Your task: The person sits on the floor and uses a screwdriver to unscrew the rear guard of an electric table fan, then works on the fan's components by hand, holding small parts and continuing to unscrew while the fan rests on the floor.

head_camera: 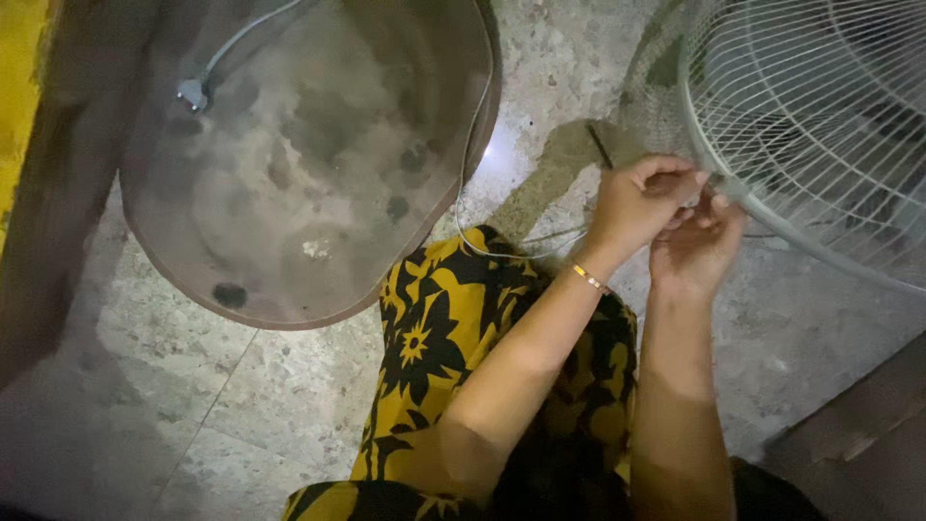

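A white wire fan guard (pixel 820 125) lies at the upper right. My left hand (pixel 641 198), with a thin gold bangle on its wrist, pinches the guard's rim at its left edge. Right beside it, my right hand (pixel 696 246) has its fingers closed against the same stretch of rim (pixel 762 207). The fingertips of both hands overlap, so the exact thing they pinch is hidden. Both forearms reach up from the bottom of the view over my yellow and black patterned clothing (pixel 444 328).
A large round grey basin (pixel 309 164) with a dirty inside sits on the speckled stone floor (pixel 241 405) at the upper left. A thin white cable (pixel 473 145) runs over its rim toward the fan. A dark wooden piece (pixel 858 434) is at the lower right.
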A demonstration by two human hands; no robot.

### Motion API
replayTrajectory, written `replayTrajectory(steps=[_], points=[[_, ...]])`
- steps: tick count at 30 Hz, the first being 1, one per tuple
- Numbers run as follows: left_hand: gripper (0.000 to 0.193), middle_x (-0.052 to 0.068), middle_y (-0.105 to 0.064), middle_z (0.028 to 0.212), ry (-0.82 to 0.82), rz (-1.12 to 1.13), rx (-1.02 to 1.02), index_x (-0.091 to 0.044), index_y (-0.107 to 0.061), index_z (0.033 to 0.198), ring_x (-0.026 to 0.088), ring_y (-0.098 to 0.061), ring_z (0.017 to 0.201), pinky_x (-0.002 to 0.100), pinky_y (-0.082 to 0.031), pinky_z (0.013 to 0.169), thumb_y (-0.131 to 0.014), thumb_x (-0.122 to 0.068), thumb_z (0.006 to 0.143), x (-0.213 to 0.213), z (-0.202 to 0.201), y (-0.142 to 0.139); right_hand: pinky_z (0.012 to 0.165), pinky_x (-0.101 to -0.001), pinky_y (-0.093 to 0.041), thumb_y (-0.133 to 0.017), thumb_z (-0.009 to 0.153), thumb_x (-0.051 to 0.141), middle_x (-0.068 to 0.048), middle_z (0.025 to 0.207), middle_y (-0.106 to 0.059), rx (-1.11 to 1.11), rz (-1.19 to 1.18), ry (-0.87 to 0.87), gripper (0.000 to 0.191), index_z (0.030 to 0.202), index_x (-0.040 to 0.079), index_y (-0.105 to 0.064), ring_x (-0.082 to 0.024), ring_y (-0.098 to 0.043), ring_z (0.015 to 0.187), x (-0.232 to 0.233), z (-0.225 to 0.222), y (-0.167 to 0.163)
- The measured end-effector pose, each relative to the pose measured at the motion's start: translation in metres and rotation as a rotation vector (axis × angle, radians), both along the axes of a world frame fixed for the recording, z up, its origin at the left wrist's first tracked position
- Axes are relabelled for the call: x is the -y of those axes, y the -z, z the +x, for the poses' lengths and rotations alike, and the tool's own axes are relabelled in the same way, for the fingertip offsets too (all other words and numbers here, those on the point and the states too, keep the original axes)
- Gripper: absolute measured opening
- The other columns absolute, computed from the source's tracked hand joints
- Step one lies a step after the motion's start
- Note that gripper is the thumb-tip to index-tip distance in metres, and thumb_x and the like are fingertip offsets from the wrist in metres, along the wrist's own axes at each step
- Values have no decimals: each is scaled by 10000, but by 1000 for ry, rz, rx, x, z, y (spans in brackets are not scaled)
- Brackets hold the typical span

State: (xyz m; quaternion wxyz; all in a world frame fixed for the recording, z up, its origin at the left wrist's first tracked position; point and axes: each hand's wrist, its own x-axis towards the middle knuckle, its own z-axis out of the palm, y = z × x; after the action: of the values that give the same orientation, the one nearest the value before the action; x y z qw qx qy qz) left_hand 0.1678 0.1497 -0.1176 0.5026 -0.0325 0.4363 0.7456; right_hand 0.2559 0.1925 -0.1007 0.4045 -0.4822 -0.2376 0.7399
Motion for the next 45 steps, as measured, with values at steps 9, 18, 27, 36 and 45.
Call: replayTrajectory(steps=[9, 18, 27, 36, 45], points=[[313, 76, -762, 972, 41, -130, -49, 19, -744, 1118, 104, -698, 813, 241, -577, 681, -815, -191, 897, -11, 13, 8, 885, -310, -573, -627, 981, 296, -32, 1017, -665, -2, -52, -42, 204, 906, 112, -581, -156, -668, 952, -3, 20, 14], [341, 95, -775, 1003, 19, -112, -33, 44, -754, 1074, 138, -727, 885, 259, -583, 770, -830, -224, 878, -17, 7, 19, 771, -185, -433, -676, 1104, 226, 19, 1052, -626, 6, 42, -48, 149, 1009, 116, -644, -34, -530, 837, -17, 26, 20], [313, 120, -757, 975, -27, -73, 63, 21, -740, 1099, 142, -697, 817, 297, -585, 716, -789, -246, 943, -21, 22, -1, 990, -349, -593, -564, 909, 338, -52, 1000, -709, 49, 73, -124, 244, 842, 115, -639, -186, -690, 1039, -19, 23, 8], [221, 88, -786, 852, -112, -223, -266, 6, -760, 1027, 100, -736, 784, 254, -585, 759, -765, -205, 959, -37, 81, -47, 941, -400, -604, -610, 905, 195, -159, 899, -692, -85, -21, 31, 204, 827, 9, -645, -275, -698, 910, -43, 77, -13], [240, 130, -767, 933, -132, -22, -69, 59, -715, 1077, 131, -726, 863, 264, -583, 772, -749, -158, 980, -34, 89, -43, 876, -390, -588, -593, 941, 175, -131, 953, -691, -2, 175, -80, 183, 974, 13, -672, -272, -672, 902, -33, 71, -23]])
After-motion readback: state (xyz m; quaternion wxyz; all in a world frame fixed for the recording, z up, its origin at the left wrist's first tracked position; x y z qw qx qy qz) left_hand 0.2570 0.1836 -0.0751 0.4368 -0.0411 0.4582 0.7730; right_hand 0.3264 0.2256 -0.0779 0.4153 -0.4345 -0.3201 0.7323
